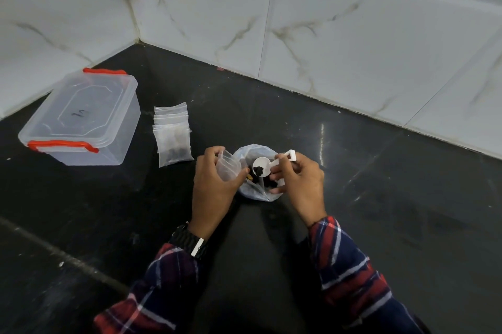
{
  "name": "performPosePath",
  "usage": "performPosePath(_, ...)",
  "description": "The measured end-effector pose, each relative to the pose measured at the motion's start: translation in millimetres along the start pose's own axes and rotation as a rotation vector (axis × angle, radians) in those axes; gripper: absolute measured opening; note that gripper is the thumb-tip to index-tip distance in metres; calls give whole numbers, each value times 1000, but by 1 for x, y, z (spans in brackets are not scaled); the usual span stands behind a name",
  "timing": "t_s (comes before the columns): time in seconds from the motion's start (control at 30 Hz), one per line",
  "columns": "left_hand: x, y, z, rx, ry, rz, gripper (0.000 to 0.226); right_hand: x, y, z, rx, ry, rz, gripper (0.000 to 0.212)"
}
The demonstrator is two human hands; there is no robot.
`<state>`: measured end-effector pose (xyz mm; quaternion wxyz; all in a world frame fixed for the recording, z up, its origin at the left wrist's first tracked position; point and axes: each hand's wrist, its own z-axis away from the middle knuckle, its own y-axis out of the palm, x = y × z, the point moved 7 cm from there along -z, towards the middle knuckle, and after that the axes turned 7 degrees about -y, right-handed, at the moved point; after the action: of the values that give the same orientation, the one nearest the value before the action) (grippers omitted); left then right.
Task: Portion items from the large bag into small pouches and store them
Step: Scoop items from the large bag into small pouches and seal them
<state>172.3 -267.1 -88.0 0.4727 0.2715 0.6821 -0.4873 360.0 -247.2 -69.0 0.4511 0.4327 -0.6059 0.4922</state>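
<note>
A large clear bag [256, 193] with dark pieces inside stands open on the black counter, between my hands. My left hand [210, 189] holds a small clear pouch [228, 165] with its mouth open, right beside the bag's left rim. My right hand [300, 181] grips the handle of a white scoop [262, 164], whose bowl carries a few dark pieces over the bag's opening, close to the pouch. A stack of small pouches [172, 134] lies to the left; the top one holds dark pieces.
A clear plastic box [81, 119] with red clips and its lid on sits at the far left by the wall. Marble-tiled walls [326, 21] meet in a corner behind. The black counter [380, 198] stretches right and toward me.
</note>
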Motion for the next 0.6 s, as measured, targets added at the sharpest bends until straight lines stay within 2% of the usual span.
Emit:
performPosePath(0.17,-7,0,5,17,50,-55,47,24,-3,1,-10,11,-159,15)
performPosePath(0.33,-12,0,6,23,46,-57,45,61,1,12,52,-183,-224,14)
performPosePath(0.5,-13,0,8,63,4,87,39,73,17,33,248,-531,157,19)
performPosePath(0.6,-15,-1,10,74,-34,169,34,77,21,43,271,-718,317,28)
